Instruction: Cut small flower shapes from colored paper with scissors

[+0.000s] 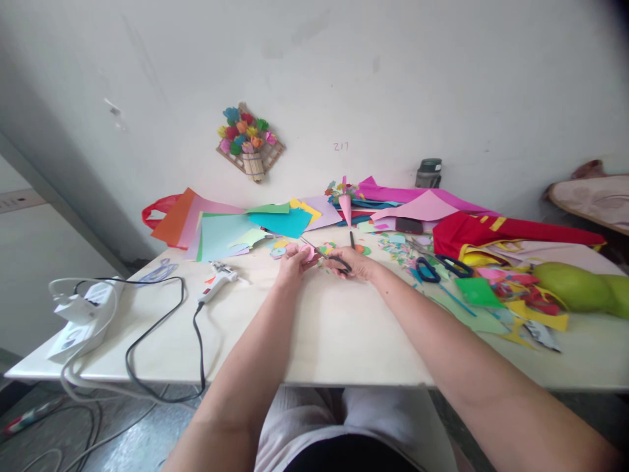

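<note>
Apparent step: cutting paper.
Right of the glue gun (216, 283), left hand (293, 262) pinches pink paper (308, 251) between fingers; right hand (358, 263) grips scissors (346, 266). Next snip likely needs steady paper.

We seem to be at a craft corner, though we cannot tell whether it belongs to a home or a workshop. Sheets of coloured paper (280, 223), paper scraps (523, 290), blue-handled scissors (436, 258) and a glue gun (218, 283) cover our table (354, 341), and a flower decoration (251, 145) hangs on the plain wall (393, 98).
</note>
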Demonstrator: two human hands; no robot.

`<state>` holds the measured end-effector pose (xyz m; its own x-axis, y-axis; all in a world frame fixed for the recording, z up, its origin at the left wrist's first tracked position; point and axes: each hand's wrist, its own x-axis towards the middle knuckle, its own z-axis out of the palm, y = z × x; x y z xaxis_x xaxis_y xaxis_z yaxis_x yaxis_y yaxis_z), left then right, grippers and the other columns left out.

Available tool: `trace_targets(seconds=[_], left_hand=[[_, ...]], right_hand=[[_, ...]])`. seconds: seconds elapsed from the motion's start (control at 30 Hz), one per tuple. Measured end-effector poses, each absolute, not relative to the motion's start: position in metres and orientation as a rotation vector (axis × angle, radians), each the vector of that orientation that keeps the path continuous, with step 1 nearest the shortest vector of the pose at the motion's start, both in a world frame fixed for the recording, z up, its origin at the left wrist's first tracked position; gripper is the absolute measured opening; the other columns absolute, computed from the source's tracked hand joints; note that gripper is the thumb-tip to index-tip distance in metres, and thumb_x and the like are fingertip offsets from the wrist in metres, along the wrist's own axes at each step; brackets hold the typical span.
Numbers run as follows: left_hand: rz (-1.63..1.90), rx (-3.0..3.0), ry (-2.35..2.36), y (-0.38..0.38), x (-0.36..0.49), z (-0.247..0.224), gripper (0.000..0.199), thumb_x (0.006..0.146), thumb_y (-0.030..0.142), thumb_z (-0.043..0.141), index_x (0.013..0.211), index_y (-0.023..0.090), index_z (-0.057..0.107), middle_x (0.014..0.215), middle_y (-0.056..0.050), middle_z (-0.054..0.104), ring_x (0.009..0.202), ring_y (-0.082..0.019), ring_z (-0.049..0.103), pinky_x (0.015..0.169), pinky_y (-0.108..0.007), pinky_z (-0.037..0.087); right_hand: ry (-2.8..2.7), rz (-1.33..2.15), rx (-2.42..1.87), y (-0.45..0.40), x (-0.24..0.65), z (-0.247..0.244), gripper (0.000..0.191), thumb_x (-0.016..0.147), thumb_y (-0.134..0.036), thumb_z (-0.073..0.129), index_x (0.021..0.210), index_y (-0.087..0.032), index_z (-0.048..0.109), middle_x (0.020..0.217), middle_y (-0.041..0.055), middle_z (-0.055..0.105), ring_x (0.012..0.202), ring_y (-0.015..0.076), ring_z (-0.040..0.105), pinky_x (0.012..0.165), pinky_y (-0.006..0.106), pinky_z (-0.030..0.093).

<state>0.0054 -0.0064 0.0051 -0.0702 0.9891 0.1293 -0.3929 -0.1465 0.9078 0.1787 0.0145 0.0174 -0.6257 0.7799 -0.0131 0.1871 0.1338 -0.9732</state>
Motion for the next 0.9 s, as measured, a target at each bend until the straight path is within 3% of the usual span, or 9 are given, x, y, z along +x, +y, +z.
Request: trace_targets(seconds=[0.9], left_hand=[[1.561,0.938,0.914,-0.0071,0.0054,0.0065,0.032,0.051,0.030,0.078,0.063,0.016,0.052,0.059,0.003,0.052,0.058,-0.009,0.051,0.061,-0.028,0.053]], right_hand=[[-1.912,1.515,-0.958,0.0129,0.1804,0.0195,0.025,0.068,-0.036,0.068,0.069,-0.015,0.056,0.045,-0.0051,0.050,0.033,0.0040,0.040,0.030,0.014,0.024]])
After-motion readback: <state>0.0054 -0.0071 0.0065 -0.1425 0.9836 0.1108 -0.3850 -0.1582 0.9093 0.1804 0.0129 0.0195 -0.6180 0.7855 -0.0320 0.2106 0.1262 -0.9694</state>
